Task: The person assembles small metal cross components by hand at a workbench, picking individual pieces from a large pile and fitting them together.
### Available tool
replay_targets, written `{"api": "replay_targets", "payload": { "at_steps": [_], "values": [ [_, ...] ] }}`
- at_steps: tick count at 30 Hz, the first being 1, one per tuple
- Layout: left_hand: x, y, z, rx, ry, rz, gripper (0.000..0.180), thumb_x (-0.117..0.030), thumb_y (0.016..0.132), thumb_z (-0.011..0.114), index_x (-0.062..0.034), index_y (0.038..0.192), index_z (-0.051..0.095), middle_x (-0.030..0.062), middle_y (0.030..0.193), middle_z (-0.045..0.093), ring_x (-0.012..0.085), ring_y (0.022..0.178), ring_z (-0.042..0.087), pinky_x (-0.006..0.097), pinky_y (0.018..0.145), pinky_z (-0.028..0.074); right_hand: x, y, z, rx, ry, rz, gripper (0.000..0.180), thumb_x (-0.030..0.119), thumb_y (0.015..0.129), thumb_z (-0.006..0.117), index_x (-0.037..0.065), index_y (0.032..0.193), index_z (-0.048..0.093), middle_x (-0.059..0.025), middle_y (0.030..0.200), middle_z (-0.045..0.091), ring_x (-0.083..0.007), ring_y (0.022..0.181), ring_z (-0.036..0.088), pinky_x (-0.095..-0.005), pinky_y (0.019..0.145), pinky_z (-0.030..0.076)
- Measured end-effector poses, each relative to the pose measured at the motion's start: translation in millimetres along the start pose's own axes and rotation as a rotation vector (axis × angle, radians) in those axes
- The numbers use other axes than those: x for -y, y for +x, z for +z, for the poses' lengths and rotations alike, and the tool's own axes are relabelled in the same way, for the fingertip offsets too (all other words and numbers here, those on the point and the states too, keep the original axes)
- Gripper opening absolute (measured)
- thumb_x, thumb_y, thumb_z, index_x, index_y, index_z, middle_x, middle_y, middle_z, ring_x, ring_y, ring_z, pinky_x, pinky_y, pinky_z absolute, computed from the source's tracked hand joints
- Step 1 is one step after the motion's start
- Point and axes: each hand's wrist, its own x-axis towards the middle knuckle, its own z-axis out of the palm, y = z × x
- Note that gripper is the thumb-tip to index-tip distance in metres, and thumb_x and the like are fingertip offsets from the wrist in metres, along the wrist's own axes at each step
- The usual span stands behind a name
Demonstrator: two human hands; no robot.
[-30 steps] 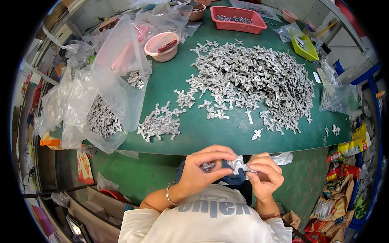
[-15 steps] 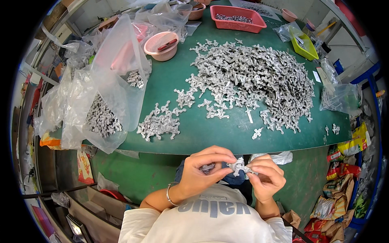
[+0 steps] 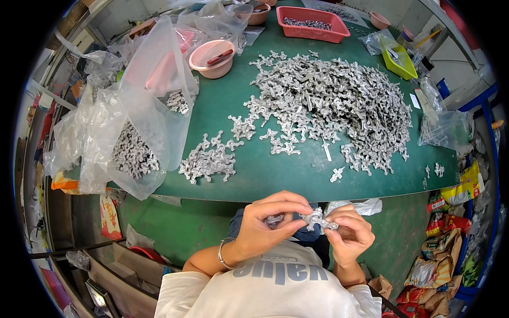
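Just off the table's near edge, a small silver-grey metal casting [image 3: 317, 219] with knobbly, cross-like arms is held between both hands. My left hand [image 3: 273, 217] pinches its left end between thumb and forefinger. More grey metal shows inside the curl of that hand, partly hidden by the fingers. My right hand [image 3: 350, 231] grips the right end of the casting with thumb and fingertips. Ahead on the table lies a large heap of similar castings [image 3: 339, 106]. A smaller pile [image 3: 209, 160] sits to its left, and one single casting [image 3: 336, 174] lies near the front edge.
Clear plastic bags [image 3: 159, 116] with castings inside cover the table's left. Behind them stands a pink bowl [image 3: 212, 61] with a red-handled tool across it. A red tray [image 3: 313, 34] of metal parts is at the back, a yellow-green basket [image 3: 398, 62] at back right.
The casting has shifted and turned slightly between my fingers, showing more of its right end. Both hands stay in nearly the same place. The piles look unchanged.
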Motion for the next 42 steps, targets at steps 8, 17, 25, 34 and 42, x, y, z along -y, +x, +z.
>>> {"api": "replay_targets", "payload": {
  "at_steps": [8,17,25,34,42],
  "values": [
    [-0.2,-0.2,0.5,-0.01,-0.021,-0.016,0.024,0.007,0.071,0.063,0.0004,0.094,0.063,0.0082,0.096,0.058,0.0021,0.053,0.036,0.016,0.05,0.032,0.4,-1.7,-0.7,-0.002,0.041,0.078,0.025,-0.011,0.06,0.068,-0.009,0.083,0.06,-0.0163,0.074,0.062,-0.0246,0.067,0.058,-0.0314,0.061,0.045],
    [0.5,-1.6,1.8,-0.02,-0.084,-0.06,0.031,0.008,0.071,0.062,0.0015,0.101,0.059,0.008,0.096,0.056,0.0018,0.056,0.039,0.016,0.054,0.034,-0.4,-2.7,-0.8,0.006,0.078,0.122,0.023,-0.012,0.062,0.066,-0.009,0.084,0.06,-0.0163,0.074,0.062,-0.0239,0.07,0.058,-0.0312,0.063,0.045],
    [2.6,-0.8,1.1,0.007,-0.147,-0.101,0.032,0.009,0.074,0.058,0.0028,0.106,0.056,0.0062,0.097,0.053,0.0016,0.057,0.038,0.017,0.053,0.033,-4.0,-6.7,1.8,-0.001,0.173,0.2,0.024,-0.014,0.067,0.061,-0.008,0.09,0.056,-0.0184,0.081,0.061,-0.0242,0.077,0.058,-0.0322,0.069,0.046],
    [13.7,6.1,16.9,-0.169,-0.518,-0.251,0.026,-0.003,0.082,0.053,0.0031,0.108,0.051,0.0045,0.09,0.049,0.0041,0.069,0.043,0.018,0.057,0.035,-17.0,-18.4,23.4,-0.078,0.462,0.538,0.022,-0.016,0.072,0.055,-0.005,0.091,0.052,-0.0158,0.092,0.057,-0.0194,0.084,0.057,-0.0286,0.074,0.045],
    [53.2,8.7,29.1,-0.219,-0.042,-0.022,0.018,-0.003,0.086,0.047,0.001,0.101,0.054,0.0062,0.086,0.053,0.0122,0.08,0.048,0.024,0.074,0.038,-43.4,-13.9,27.8,0.028,0.447,0.652,0.028,0.011,0.088,0.045,0.001,0.115,0.044,-0.0141,0.112,0.048,-0.0223,0.104,0.047,-0.0324,0.087,0.039]
  ]
}}
